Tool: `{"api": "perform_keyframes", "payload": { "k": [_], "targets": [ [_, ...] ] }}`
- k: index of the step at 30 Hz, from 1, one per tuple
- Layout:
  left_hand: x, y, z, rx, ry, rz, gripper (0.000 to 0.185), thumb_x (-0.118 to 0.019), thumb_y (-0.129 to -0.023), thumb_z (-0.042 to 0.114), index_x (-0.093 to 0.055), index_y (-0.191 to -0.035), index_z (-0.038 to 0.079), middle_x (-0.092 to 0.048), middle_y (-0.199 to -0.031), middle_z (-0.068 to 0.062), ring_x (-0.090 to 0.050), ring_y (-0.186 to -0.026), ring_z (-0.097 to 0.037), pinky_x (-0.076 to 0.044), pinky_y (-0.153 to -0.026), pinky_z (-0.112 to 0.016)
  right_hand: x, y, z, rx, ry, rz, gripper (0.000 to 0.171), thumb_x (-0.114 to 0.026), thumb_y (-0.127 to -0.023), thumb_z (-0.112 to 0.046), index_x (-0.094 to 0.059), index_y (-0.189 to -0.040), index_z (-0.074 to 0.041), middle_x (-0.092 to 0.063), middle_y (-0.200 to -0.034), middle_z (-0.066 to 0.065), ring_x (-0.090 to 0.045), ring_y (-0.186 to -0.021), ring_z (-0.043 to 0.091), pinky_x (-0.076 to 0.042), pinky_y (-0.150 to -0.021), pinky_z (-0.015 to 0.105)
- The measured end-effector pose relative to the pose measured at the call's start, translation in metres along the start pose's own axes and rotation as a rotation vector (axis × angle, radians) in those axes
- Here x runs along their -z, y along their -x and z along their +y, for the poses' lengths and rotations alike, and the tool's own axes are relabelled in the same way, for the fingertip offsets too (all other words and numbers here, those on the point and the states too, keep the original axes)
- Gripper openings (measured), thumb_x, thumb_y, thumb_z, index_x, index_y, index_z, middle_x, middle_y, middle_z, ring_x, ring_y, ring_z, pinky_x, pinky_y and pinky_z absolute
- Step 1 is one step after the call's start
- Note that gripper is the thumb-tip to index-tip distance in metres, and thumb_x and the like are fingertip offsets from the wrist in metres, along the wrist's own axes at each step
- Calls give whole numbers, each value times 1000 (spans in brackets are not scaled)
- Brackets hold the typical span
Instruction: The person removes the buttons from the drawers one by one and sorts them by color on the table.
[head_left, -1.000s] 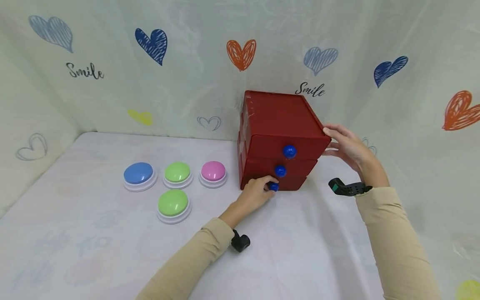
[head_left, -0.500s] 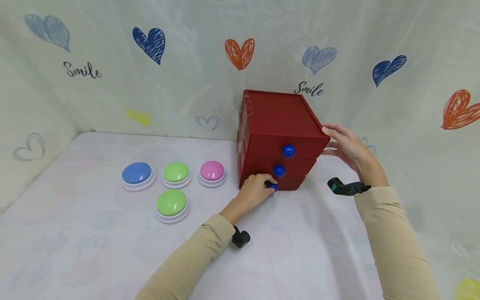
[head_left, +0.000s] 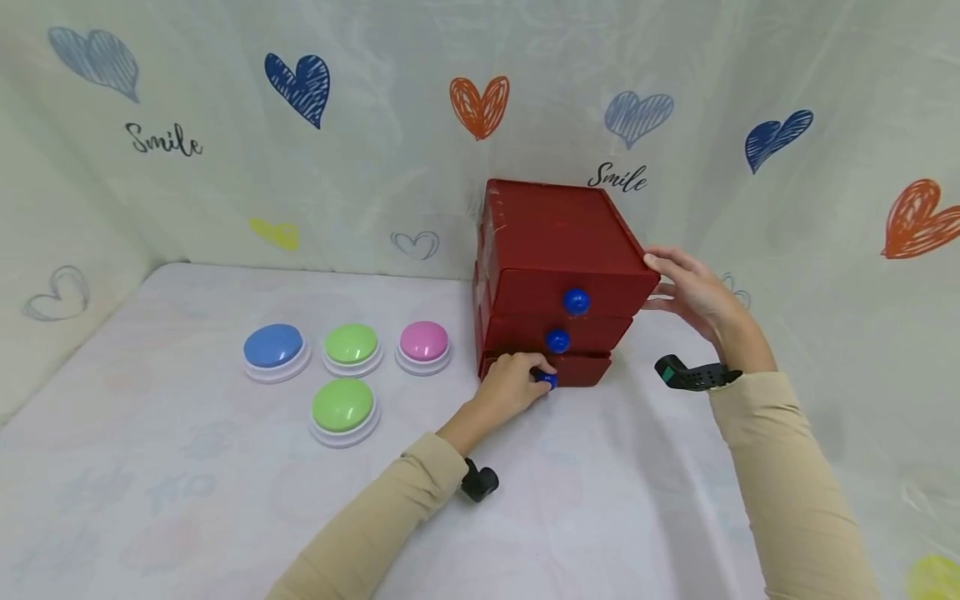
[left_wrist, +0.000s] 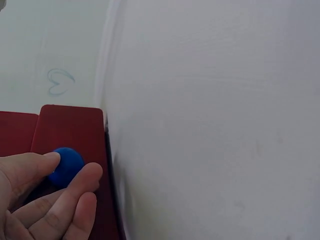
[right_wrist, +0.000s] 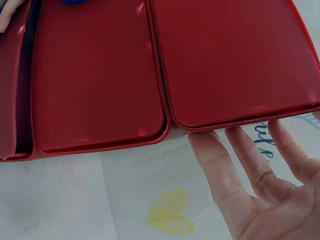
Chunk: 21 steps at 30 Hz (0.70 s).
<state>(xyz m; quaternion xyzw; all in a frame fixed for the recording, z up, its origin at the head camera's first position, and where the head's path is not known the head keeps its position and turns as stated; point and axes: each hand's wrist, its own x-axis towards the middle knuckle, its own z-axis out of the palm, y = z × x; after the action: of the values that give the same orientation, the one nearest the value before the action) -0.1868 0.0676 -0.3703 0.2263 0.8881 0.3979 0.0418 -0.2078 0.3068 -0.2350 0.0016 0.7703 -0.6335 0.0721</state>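
A red three-drawer cabinet [head_left: 558, 229] stands toward the back of the table, with one round blue knob per drawer. My left hand [head_left: 510, 390] pinches the lowest knob [left_wrist: 67, 167] between thumb and fingers. That bottom drawer [head_left: 588, 371] is pulled slightly forward; a dark gap shows behind its front [right_wrist: 9, 90] in the right wrist view. At the cabinet's upper right corner is my right hand [head_left: 697, 300], its thumb on the top edge. Its fairly straight fingers [right_wrist: 217, 167] touch the side. The middle knob [head_left: 557, 341] and top knob [head_left: 576, 302] are untouched.
Left of the cabinet sit push buttons on white bases: a blue button [head_left: 273, 346], a pink button [head_left: 423, 342], a rear green button [head_left: 351, 343] and a front green button [head_left: 342, 405]. A pale curtain [head_left: 375, 167] printed with hearts hangs behind the white-covered table [head_left: 225, 517].
The bottom drawer has come slightly forward, with my left hand gripping its knob more closely. My right hand stays at the cabinet's corner.
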Motion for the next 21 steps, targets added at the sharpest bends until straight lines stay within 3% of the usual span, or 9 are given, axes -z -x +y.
{"api": "perform_keyframes", "payload": {
  "k": [7, 14, 21],
  "targets": [
    [-3, 9, 4, -11, -9, -13, 23, -68, -85, 19, -69, -108, 16, -57, -64, 4, -50, -56, -6, -40, -53, -16, 2, 1, 0, 3, -11, -9, 34, -55, -92, -36, -44, -122, -25, -50, -114, -8, -62, -88, 9, -54, -74, 22],
    [-7, 18, 4, -48, -24, -6, 22, -68, -85, 18, -69, -107, 15, -62, -74, 3, -50, -59, -6, -40, -54, -15, 3, 2, 1, 13, -28, -20, 29, -54, -93, -34, -45, -119, -25, -51, -113, -8, -63, -87, 8, -54, -74, 22],
    [-7, 27, 7, -51, -42, -29, 23, -69, -84, 17, -69, -108, 15, -68, -95, 0, -53, -66, -5, -43, -60, -12, 2, 0, 1, 14, -28, -30, 28, -53, -93, -33, -45, -119, -25, -50, -114, -8, -62, -88, 8, -54, -74, 22]
  ]
}}
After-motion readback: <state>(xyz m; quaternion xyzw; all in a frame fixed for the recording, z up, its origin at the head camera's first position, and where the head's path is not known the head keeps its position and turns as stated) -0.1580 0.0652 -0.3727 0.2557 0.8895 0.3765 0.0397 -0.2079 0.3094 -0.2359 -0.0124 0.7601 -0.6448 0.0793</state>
